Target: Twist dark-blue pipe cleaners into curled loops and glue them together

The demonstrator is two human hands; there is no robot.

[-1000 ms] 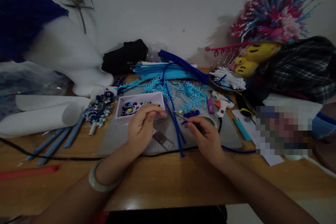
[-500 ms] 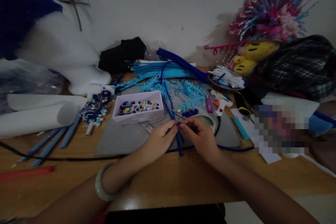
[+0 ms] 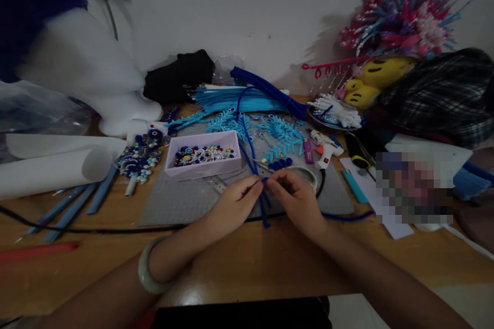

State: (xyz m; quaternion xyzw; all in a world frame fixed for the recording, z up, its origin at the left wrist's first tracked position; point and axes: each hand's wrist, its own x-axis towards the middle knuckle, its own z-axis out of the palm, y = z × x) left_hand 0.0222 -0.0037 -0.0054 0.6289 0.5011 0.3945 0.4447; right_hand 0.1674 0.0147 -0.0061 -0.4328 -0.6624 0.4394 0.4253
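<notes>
Both grips, left hand [image 3: 235, 204] and right hand [image 3: 296, 200], pinch one blue pipe cleaner [image 3: 264, 200].

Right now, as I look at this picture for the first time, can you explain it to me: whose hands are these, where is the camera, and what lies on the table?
There is no machine here. The camera sits on a person's head and looks forward and down, so both arms belong to that person. The left hand, with a pale bangle on its wrist, and the right hand meet fingertip to fingertip on a dark blue pipe cleaner over a grey mat. Behind them stand a pale tray of beads, many light blue pipe cleaner pieces and a glue gun. White paper rolls lie at the left of the wooden table.
</notes>
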